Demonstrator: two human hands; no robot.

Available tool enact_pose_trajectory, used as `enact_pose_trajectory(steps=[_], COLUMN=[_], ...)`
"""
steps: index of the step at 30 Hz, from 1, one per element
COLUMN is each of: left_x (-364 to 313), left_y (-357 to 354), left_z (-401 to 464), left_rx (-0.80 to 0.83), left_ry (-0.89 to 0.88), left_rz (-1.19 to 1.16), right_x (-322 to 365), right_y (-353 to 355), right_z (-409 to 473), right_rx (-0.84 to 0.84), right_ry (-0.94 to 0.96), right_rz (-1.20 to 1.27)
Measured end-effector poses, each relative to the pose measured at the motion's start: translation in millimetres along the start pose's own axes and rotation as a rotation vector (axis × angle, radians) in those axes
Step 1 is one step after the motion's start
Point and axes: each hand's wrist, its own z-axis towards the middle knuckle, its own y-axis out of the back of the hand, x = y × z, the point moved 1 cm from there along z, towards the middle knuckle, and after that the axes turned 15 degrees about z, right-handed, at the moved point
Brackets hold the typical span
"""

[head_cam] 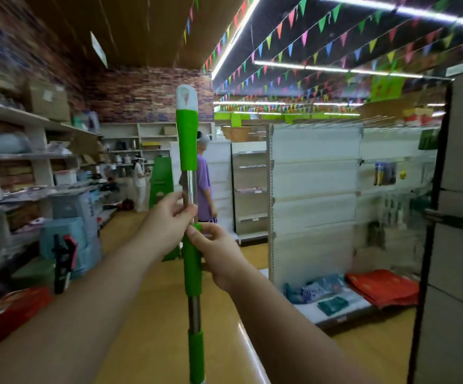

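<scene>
Blue plastic goods (72, 206) sit stacked on your left. Your left hand (166, 225) pinches the steel bit of the upright green mop handle (187, 139), dead centre in the aisle, and your right hand (219, 253) grips its green collar just below. White shelving (313, 189) stands further right.

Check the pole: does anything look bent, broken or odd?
Nothing stands out. The pole is straight and upright; the left hand pinches its metal tube, the right hand grips the green collar.
</scene>
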Motion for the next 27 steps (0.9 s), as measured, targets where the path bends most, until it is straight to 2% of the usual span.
enact_pose_trajectory(steps=[4,7,10,16,22,27], left_x=[9.1,33.8,60.0,89.2,98.5,103.5], left_y=[-39.2,-74.7,-118.4,-201.5,-284.1,-375.6], left_z=[95.7,167.4,244.2,386.8,475.4,561.2], left_rx=[-0.053,-0.015,0.055,0.232,0.324,0.372], left_ry=[-0.067,-0.064,-0.110,-0.143,-0.171,-0.239], left_rz=[-0.204,-0.295,-0.339,-0.418,-0.473,-0.446], right_x=[-16.0,-27.3,-26.9,1.2,-6.1,-1.9], right_y=[39.3,72.1,111.0,174.5,241.2,325.8], right_z=[74.1,130.3,190.3,315.9,405.4,495.1], right_rx=[-0.093,-0.156,-0.189,-0.299,-0.443,-0.588], right_ry=[0.035,0.048,0.046,0.118,0.171,0.228], right_rz=[-0.089,-0.179,-0.282,-0.317,-0.323,-0.369])
